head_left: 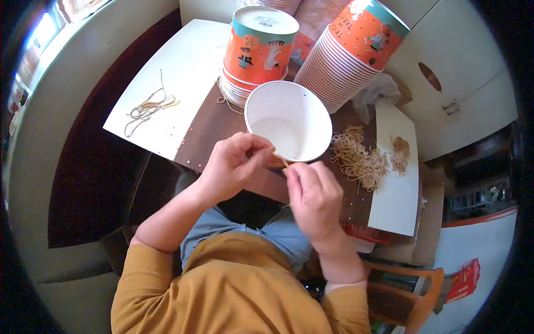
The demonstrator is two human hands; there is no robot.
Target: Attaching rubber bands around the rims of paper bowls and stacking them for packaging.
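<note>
A white paper bucket (289, 119) lies tilted toward me, its open mouth facing up. My left hand (233, 164) grips its near rim at the lower left. My right hand (314, 195) pinches a thin tan string (282, 161) right at that rim, fingers closed on it. The two hands almost touch below the bucket.
Stacks of orange printed paper buckets (258, 47) (347, 53) stand behind. A heap of tan strings (359, 158) lies to the right, a smaller one (399, 150) beyond it. A few loose strings (149, 108) rest on a white sheet (183, 67) at left. An orange chair (411, 289) is at lower right.
</note>
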